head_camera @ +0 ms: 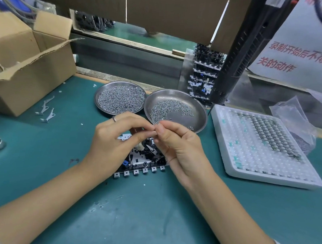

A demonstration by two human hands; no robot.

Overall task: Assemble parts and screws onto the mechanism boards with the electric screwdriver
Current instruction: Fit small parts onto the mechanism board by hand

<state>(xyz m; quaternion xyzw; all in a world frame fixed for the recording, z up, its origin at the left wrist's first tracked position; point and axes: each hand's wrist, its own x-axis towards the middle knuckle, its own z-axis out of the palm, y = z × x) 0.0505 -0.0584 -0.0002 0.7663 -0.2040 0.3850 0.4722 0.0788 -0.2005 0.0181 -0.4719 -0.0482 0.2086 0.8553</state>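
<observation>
A mechanism board (141, 163) of metal and black plastic lies on the green mat, partly hidden under my hands. My left hand (115, 138) and my right hand (175, 143) hover above it with fingertips meeting, pinching something tiny that I cannot make out. Behind them stand two steel dishes: the left dish (99, 97) is heaped with screws, the right dish (200, 113) holds a thinner scatter of small screws. No electric screwdriver is in view.
A white foam tray (229, 163) with rows of small metal parts lies at the right, a plastic bag (296, 118) behind it. An open cardboard box (27, 66) stands at the left, with loose metal levers (48, 109) beside it. Stacked boards (204, 75) stand behind the dishes.
</observation>
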